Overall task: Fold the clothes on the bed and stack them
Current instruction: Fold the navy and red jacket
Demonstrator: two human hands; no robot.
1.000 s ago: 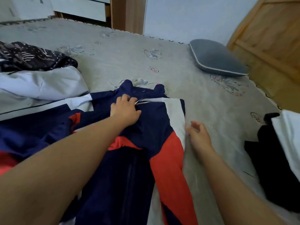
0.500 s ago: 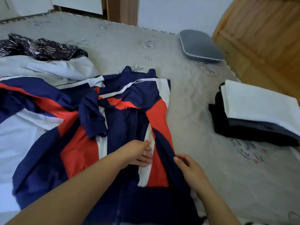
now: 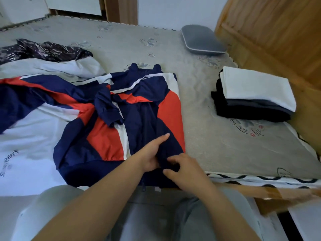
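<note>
Nearest the camera, grey-trousered legs at the foot of the bed. Just beyond, both hands together on the lower hem of the navy, red and white jacket, close to the bed's near edge. Right hand curled, thumb and fingers pinching a bunched fold of navy cloth. Left hand beside and touching it, index finger stretched forward along the fabric, remaining fingers hidden under the bunch, so whether gripping or only steadying cannot be told. Probably gathering the hem at the zip line to square the front before folding, judging by the jacket lying face up with the collar pointing away.

Further out, the jacket's right side already turned in to a fairly straight edge, likely to give a narrow rectangle. Left side not yet dealt with: one sleeve crumpled across the chest, the rest of the body spreading leftward over a white garment with printed lettering. More unfolded clothes beyond that: a pale grey piece and a dark patterned piece, both rumpled.

To the right, well apart from the jacket, a neat stack of folded clothes, black at the bottom, white on top, near the wooden headboard, seemingly the destination for the jacket. Farthest back, a grey pillow against the wall.
</note>
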